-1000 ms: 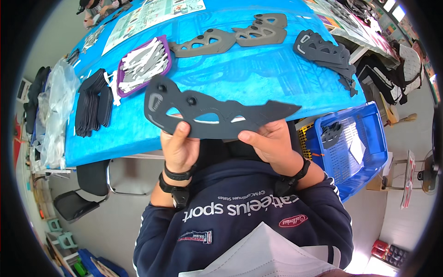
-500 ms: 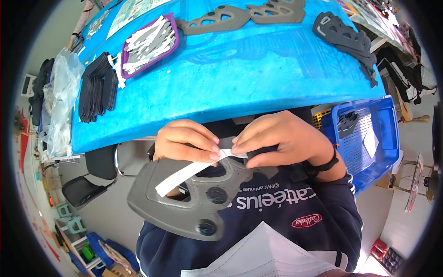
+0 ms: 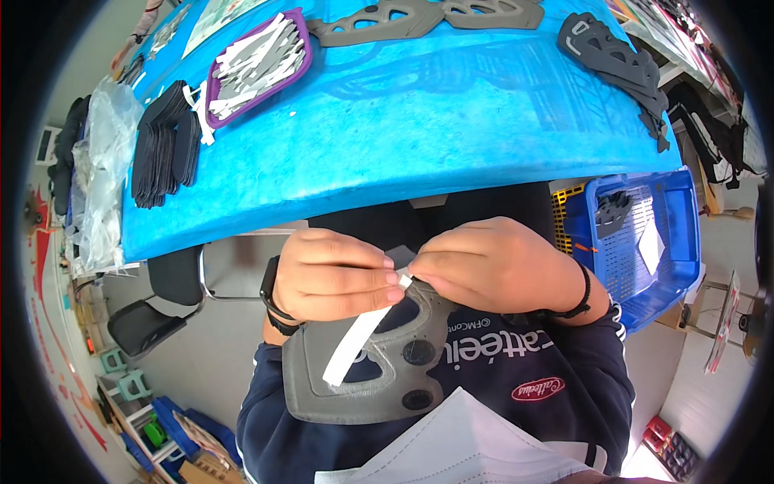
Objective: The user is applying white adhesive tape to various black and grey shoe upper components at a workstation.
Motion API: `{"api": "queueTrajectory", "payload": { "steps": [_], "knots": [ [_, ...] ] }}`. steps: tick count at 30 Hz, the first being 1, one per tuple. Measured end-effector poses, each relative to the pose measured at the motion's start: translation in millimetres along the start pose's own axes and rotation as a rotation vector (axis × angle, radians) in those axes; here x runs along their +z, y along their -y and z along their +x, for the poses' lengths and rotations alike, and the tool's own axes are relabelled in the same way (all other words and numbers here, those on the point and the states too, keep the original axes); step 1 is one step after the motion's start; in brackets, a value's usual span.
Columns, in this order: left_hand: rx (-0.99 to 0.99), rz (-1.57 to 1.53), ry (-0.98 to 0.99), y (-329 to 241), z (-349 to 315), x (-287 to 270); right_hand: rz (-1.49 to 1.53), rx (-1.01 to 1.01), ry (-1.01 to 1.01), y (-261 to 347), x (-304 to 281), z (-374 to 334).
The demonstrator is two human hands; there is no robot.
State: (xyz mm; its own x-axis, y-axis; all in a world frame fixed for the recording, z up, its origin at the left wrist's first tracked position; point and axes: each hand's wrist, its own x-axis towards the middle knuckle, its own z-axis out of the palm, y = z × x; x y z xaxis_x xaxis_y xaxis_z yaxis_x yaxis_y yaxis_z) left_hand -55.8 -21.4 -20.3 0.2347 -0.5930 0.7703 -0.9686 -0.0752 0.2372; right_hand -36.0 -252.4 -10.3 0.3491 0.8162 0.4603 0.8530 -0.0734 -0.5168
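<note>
In front of my body a dark grey moulded piece [image 3: 310, 393] with cut-out openings and two round black pads is held tilted. Over it hangs a white strip [image 3: 352, 348], its lower end loose across one opening. My left hand [image 3: 339, 274] is closed, pinching the strip's upper part between thumb and fingers. Close against it, my right hand [image 3: 493, 262] is also closed, fingertips pressed together at the strip's upper end. A small grey tip shows between the two hands; the fingers hide most of that end of the piece.
On the blue table [image 3: 363, 137] stand a purple tray [image 3: 307, 60] of white and grey strips and stacked black pads [image 3: 165, 153]. More grey moulded pieces [image 3: 379, 28] lie along the far side, darker ones [image 3: 609, 60] at right. A blue basket [image 3: 692, 242] stands at right, a black chair [image 3: 149, 331] at left.
The grey piece has swung lower and to the right, and the white strip hangs more steeply. My right fingers have closed in from a looser spread; both hands have moved slightly lower.
</note>
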Motion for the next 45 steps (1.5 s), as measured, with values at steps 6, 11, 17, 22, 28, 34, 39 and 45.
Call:
{"api": "queueTrajectory", "payload": {
  "steps": [6,11,17,22,28,34,39,45],
  "knots": [
    [0.048,0.052,-0.001,-3.6,4.2,-1.9,0.321,0.25,-0.115,5.9,4.8,0.5],
    [0.041,0.032,-0.017,-1.4,1.2,2.4,0.269,0.12,-0.143,-0.6,6.0,1.2],
    [0.052,0.086,-0.021,-4.6,4.3,5.6,0.384,0.388,-0.117,0.9,5.9,-2.5],
    [0.016,0.126,-0.049,-3.2,6.2,6.3,0.324,0.23,-0.229,-2.5,9.4,-3.9],
    [-0.034,0.166,-0.101,-6.2,-0.2,6.2,0.308,0.094,-0.117,-5.0,-7.4,-3.5],
    [-0.079,0.072,-0.158,0.3,-0.5,7.6,0.304,-0.008,-0.098,-11.0,0.4,-5.4],
    [-0.17,-0.039,-0.199,-0.7,-8.9,14.8,0.004,-0.071,-0.331,-15.6,11.6,-11.3],
    [-0.133,0.154,-0.181,-5.4,-2.6,14.6,-0.022,0.038,-0.341,-10.0,8.1,-11.7]
  ]
}}
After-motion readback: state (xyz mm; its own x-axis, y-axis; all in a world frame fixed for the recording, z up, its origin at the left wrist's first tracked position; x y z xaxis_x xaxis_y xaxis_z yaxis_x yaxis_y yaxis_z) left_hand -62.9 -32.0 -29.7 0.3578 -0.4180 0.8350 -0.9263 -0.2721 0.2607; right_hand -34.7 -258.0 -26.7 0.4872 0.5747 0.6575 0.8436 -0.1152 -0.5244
